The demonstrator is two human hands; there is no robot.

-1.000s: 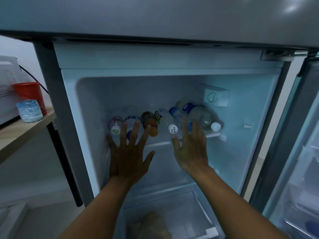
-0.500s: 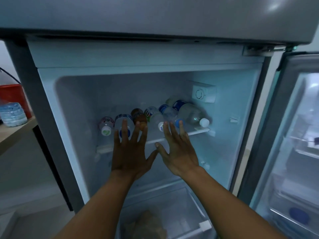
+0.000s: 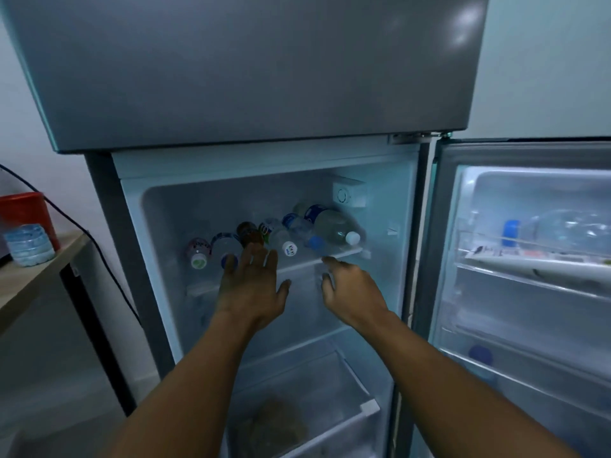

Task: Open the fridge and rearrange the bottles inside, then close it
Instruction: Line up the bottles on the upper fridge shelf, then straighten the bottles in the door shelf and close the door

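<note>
Head view: bottles (image 3: 281,233) lie in a row on the shelf (image 3: 344,252) inside the open fridge (image 3: 264,77). Left hand (image 3: 253,289) is spread flat before them, holding nothing; right hand (image 3: 352,289), loosely curled and empty, reaches toward the shelf edge. Door (image 3: 529,276) stands open at right.

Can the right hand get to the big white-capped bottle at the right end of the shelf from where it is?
Probably yes: the right hand is empty, just below the shelf, with open space up to the white-capped bottle.

Dim room; pale wall (image 3: 545,61); wooden table (image 3: 29,282) at left bearing a red container (image 3: 26,209).
</note>
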